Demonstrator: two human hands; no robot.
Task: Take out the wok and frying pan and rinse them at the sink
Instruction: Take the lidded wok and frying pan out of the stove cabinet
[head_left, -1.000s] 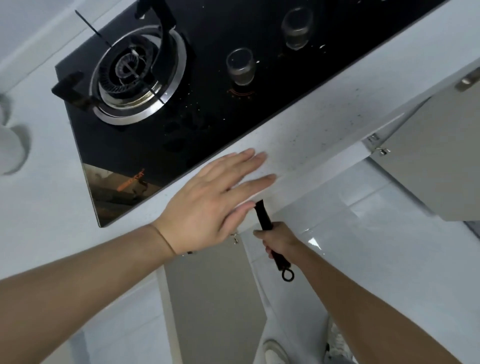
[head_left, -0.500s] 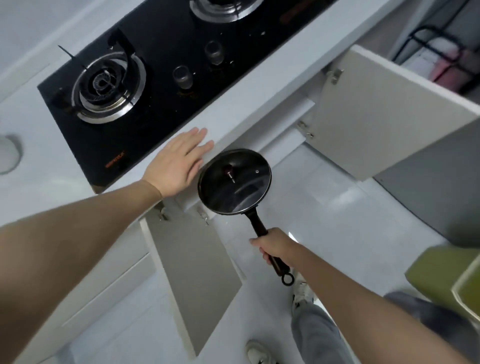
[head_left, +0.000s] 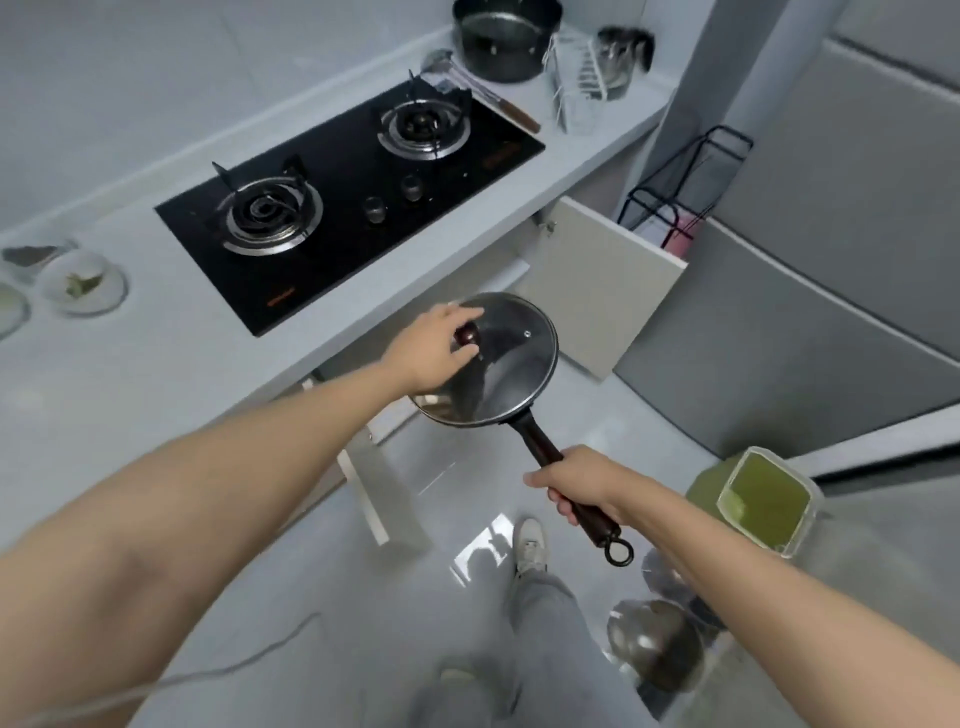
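At the centre of the frame, the frying pan (head_left: 511, 382) hangs in the air over the floor, just in front of the tabletop (head_left: 156, 364) edge. The right hand (head_left: 582, 483) has its fingers wrapped round the dark handle (head_left: 545, 452). The left hand (head_left: 441, 348) pinches the knob (head_left: 466, 335) of the glass lid (head_left: 514, 358). Behind, a cabinet door (head_left: 608, 291) stands open below the hob (head_left: 353, 197).

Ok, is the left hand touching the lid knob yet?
Touching. The head view shows the left hand with its fingers curled round the dark knob on the glass lid; no gap between them shows.
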